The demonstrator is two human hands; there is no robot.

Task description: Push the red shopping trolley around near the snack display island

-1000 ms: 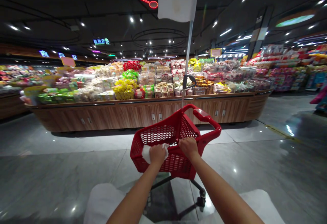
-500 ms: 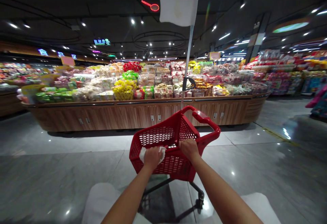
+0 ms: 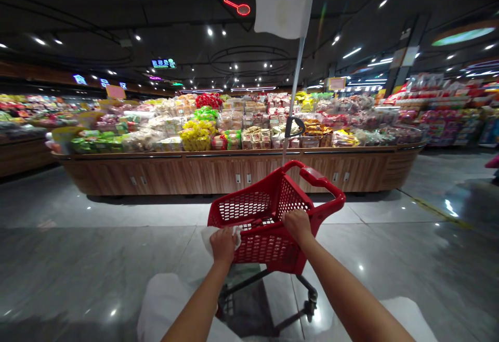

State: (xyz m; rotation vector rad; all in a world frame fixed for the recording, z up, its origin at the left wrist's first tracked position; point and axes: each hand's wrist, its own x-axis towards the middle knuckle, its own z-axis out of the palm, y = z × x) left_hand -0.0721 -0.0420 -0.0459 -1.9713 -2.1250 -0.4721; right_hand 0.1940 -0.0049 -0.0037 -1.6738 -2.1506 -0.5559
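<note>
A red plastic shopping cart (image 3: pixel 268 248) stands side-on in front of me, its push handle (image 3: pixel 317 178) at the right. My left hand (image 3: pixel 225 243) is closed over a white cloth (image 3: pixel 208 238) and presses it against the near rim, close to the left corner of the basket. Whether it is cloth or paper is hard to tell. My right hand (image 3: pixel 298 225) grips the near rim further right, below the handle. A pole with a white flag (image 3: pixel 283 13) rises from the cart's far side. Inside, the basket shows only its slotted walls and red parts.
Beyond the cart runs a long wooden display counter (image 3: pixel 187 175) heaped with packaged goods (image 3: pixel 195 135). More stacked goods (image 3: pixel 440 103) stand at the right. Grey tiled floor (image 3: pixel 97 253) surrounds the cart, whose caster (image 3: pixel 311 305) shows near my legs.
My left hand has slid the cloth leftward along the rim to the basket's left corner. My right hand keeps its hold. The whole view has shifted slightly, putting the scene further right.
</note>
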